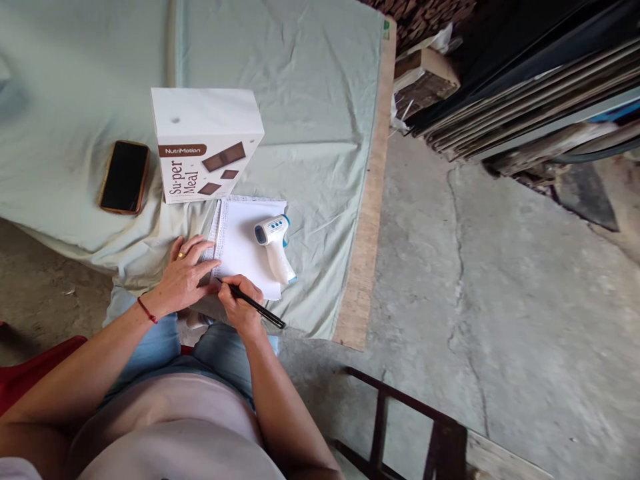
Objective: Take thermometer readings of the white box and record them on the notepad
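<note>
My right hand [241, 303] grips a black pen [260, 309], its tip low on the left part of the paper [243, 243]. Fingers stretched out, my left hand [187, 270] rests on the left edge of the paper, where dense writing shows. A white and blue infrared thermometer [276, 247] lies on the right side of the sheets. Just behind the paper stands a white box [207, 143] printed "NutriMotion Su-per Meal". Left of the box lies a phone [125, 177] with a dark screen and a brown case.
A pale green cloth [310, 80] covers the table, whose bare wooden edge [367, 247] shows on the right. A dark-framed bench [405, 413] stands at lower right on the concrete floor [490, 287]. Stacked boards [530, 100] are at upper right, a red seat [40, 370] at lower left.
</note>
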Motion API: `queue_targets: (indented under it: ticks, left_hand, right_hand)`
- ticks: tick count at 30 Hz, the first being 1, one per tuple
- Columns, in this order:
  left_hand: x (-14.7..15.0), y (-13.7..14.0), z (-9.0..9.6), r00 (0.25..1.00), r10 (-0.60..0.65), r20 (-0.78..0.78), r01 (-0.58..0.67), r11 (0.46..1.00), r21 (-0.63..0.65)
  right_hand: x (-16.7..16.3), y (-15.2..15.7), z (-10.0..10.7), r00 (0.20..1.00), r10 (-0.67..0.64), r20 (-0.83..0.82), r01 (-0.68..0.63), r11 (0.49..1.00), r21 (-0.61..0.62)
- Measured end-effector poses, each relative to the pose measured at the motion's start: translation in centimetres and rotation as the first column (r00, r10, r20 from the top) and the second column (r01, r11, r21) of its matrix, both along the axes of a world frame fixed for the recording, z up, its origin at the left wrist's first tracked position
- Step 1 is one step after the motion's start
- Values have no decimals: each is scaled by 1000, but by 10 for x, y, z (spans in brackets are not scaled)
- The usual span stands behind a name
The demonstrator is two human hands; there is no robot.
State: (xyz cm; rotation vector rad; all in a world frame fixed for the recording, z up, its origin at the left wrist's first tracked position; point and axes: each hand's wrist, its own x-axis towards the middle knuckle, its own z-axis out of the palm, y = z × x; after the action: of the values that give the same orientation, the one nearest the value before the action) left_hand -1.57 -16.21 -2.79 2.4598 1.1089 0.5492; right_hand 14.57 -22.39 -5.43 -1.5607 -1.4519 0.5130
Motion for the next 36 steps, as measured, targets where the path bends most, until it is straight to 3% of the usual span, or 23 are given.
queue_targets:
  ticks: [29, 36]
  left_hand:
    - [1, -1, 4, 999, 26, -46, -27, 1000, -10]
    - [1, -1, 2, 999, 22, -31, -22, 1000, -2]
  right_hand:
    - [1, 0, 2, 999, -36, 34, 34, 997, 67]
    - [-2, -5, 0, 997, -45, 62, 36, 989, 143]
